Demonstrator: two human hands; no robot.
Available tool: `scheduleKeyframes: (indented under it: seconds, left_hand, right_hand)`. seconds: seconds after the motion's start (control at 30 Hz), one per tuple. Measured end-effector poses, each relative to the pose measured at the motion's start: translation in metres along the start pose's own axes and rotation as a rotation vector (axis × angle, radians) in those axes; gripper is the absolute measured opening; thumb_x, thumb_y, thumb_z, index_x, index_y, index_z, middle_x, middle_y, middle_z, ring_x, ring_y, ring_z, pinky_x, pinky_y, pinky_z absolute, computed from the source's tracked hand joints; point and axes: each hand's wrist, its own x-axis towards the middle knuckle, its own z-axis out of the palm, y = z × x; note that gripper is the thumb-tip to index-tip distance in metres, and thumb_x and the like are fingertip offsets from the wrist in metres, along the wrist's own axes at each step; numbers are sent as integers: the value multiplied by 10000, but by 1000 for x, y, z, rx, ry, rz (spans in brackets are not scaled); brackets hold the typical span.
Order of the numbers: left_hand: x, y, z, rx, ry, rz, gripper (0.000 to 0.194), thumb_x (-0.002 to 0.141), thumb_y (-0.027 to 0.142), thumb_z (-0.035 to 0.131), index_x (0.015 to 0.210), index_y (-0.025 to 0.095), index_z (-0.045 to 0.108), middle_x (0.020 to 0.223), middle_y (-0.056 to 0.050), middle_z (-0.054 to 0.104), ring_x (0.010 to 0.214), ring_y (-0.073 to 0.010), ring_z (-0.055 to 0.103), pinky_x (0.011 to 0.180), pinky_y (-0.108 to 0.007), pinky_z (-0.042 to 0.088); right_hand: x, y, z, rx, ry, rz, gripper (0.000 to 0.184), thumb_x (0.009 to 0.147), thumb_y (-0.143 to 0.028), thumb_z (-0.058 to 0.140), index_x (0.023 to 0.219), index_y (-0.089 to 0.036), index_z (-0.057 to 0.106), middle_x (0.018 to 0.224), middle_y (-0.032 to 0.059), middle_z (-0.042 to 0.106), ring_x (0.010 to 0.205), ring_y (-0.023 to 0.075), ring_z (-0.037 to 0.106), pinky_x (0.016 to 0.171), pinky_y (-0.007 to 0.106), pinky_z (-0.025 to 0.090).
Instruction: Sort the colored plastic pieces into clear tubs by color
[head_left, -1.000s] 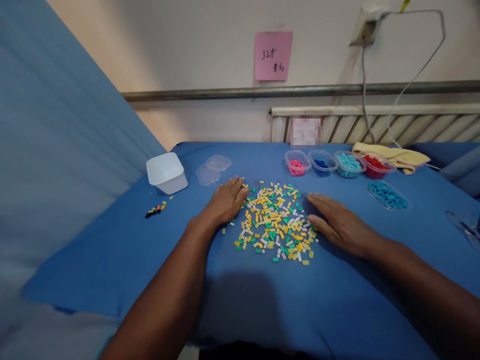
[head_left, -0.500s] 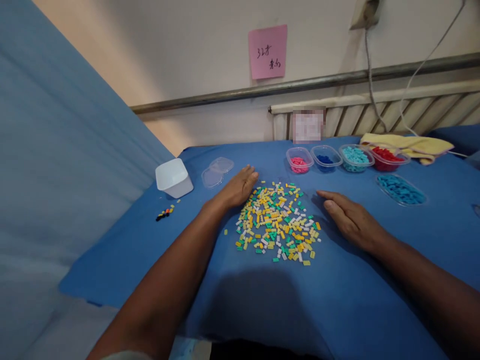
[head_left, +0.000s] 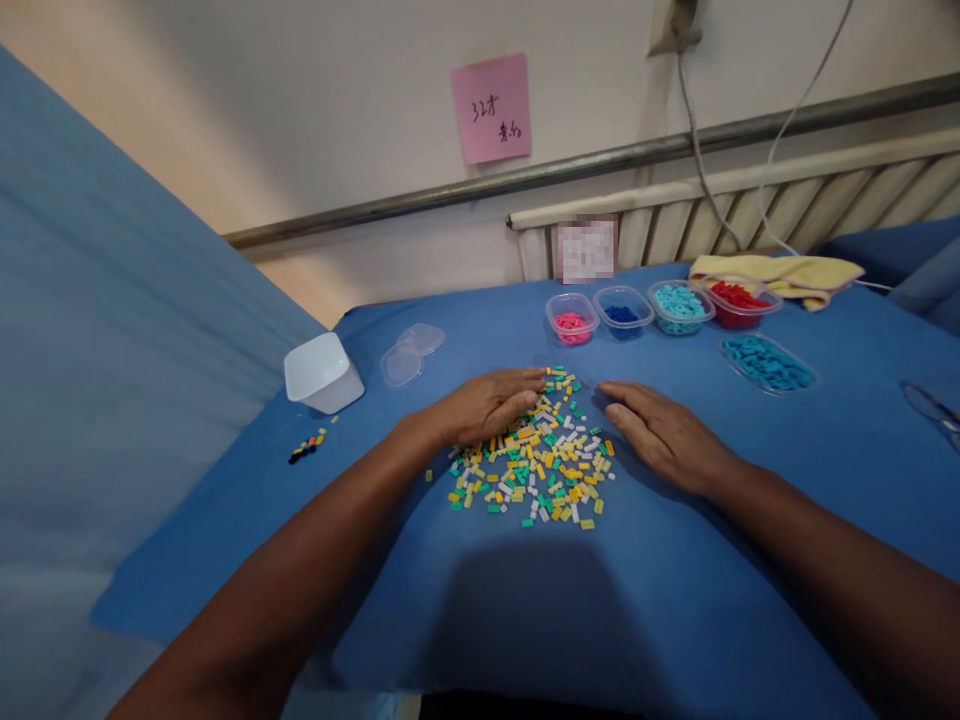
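A spread of small plastic building bricks (head_left: 551, 465), yellow, orange, green and white, lies on the blue cloth (head_left: 420, 630) in front of me. Over the upper left part of the spread is my left hand (head_left: 499, 402), fingers stretched out, hiding some bricks beneath it. My right hand (head_left: 660, 430) is just off the right edge of the bricks, its fingers extended and pointing inward. Neither hand holds anything.
Behind stand clear tubs of pink (head_left: 572, 322), dark blue (head_left: 622, 314), light blue (head_left: 680, 306) and red pieces (head_left: 742, 300). A shallow lid of teal pieces (head_left: 769, 362) lies right. Left are a white container (head_left: 324, 372), clear lids (head_left: 412, 352) and several loose pieces (head_left: 307, 446).
My left hand has moved right and nearer, from the pile's upper left edge onto the bricks. The whole view has shifted, and my right hand stays beside the pile.
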Motion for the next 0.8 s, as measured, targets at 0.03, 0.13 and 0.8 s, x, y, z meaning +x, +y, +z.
scheduleKeyframes:
  seconds: [0.03, 0.13, 0.8]
  left_hand:
    - [6, 1, -1, 29, 17, -7, 803, 1170, 680, 228, 1680, 144, 542, 1808, -106, 401, 1705, -237, 349, 1433, -403, 209]
    - [35, 3, 5, 114, -37, -19, 856, 1162, 682, 239, 1764, 88, 370, 1858, -136, 248, 1757, -251, 188, 1444, -430, 111]
    - [-99, 27, 56, 104, 191, -563, 1021, 1108, 793, 102, 1795, 57, 273, 1879, -188, 143, 1768, -328, 112, 1441, -519, 115]
  right_hand:
    - [0, 0, 0, -2, -8, -6, 669, 1153, -636, 392, 1499, -156, 704, 1543, 201, 714, 1454, 383, 664, 1271, 639, 495]
    - [0, 0, -1, -8, -18, -16, 648, 1151, -621, 404, 1501, -166, 704, 1542, 196, 716, 1455, 379, 665, 1269, 635, 499]
    - [-11, -11, 4, -95, -31, -151, 651, 1158, -613, 428, 1595, -179, 638, 1625, 191, 653, 1535, 407, 595, 1287, 685, 465]
